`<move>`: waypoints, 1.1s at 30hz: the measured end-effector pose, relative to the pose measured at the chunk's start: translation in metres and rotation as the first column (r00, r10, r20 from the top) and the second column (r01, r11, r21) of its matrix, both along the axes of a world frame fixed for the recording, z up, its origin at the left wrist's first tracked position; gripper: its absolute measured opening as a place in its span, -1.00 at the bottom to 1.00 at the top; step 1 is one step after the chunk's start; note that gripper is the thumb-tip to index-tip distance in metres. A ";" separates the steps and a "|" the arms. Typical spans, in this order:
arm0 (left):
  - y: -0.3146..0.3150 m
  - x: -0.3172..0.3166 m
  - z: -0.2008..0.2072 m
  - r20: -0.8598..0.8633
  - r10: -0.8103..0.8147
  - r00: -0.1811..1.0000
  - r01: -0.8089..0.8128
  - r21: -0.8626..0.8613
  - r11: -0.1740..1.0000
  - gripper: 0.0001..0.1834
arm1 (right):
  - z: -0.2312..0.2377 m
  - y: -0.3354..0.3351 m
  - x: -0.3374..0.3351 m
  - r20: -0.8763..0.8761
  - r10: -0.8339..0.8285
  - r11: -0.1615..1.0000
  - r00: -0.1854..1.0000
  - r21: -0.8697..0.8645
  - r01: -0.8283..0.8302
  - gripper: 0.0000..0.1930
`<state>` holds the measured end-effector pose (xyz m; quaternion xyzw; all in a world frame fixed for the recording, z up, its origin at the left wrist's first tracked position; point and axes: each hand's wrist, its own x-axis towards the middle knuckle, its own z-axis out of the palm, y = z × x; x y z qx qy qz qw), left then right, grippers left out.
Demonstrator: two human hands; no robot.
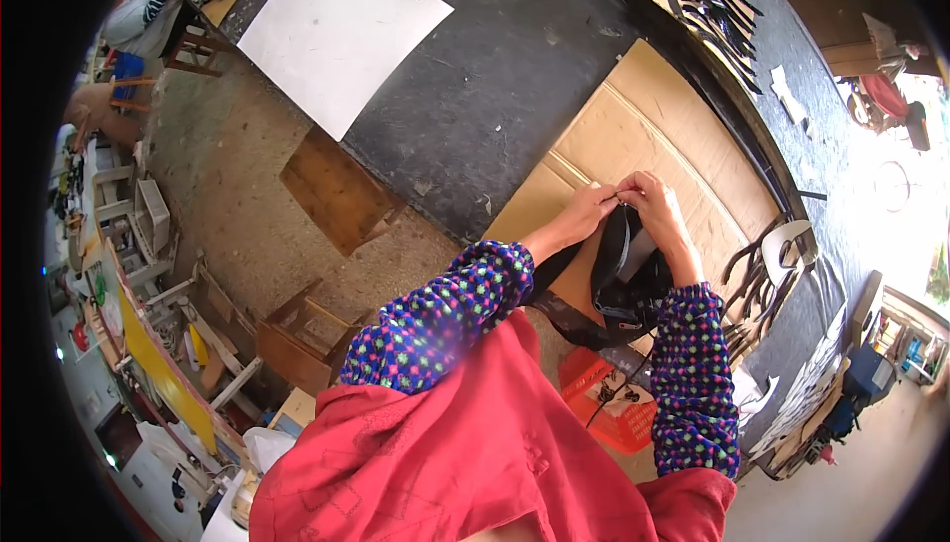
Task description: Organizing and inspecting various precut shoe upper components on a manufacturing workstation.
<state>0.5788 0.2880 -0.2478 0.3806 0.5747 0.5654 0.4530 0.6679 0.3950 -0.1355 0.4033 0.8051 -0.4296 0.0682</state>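
A black zippered piece [614, 265], which looks like part of a bag, hangs from my fingers over the near edge of a cardboard sheet [658, 121]. My left hand [586, 213] pinches its upper end between thumb and fingers. Right beside it, fingertips almost meeting, my right hand [655, 213] is also closed on that end. A light line like a zipper runs down from the pinched spot, and a small metal part shows near the bottom. Shiny black material bunches below, between my forearms. The exact bit between my fingertips is too small to make out.
The cardboard lies on a black-topped table [515, 77]. White sheet [341, 32] at the far left; black straps [757, 299] and a white curved object [788, 245] at the right. A red basket [606, 413] stands low by my right arm. Wooden stools [336, 191] stand left.
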 end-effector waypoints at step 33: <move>-0.124 0.091 0.057 -0.141 -0.627 0.766 0.447 -0.583 0.678 -0.67 | -0.001 -0.224 0.114 0.099 -0.757 0.629 0.646 0.376 0.680 -0.51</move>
